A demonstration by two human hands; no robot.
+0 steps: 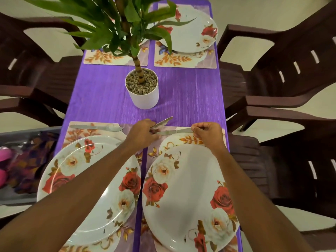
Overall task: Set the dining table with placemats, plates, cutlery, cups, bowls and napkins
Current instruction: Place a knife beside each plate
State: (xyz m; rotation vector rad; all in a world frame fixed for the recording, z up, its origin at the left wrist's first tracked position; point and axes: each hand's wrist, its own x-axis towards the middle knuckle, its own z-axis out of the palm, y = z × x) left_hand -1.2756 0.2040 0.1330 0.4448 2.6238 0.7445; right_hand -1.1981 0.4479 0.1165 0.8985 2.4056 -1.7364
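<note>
At mid-frame the left hand has its grip closed around a spoon, whose bowl sticks out toward the upper right. Just beside it, the right hand pinches the right end of a knife that lies across the top edge of the lower-right placemat, above the lower-right plate. A second knife lies along the top of the lower-left placemat, above the lower-left plate. On the purple table, a plant pot stands in the centre, with a third plate at the upper right.
</note>
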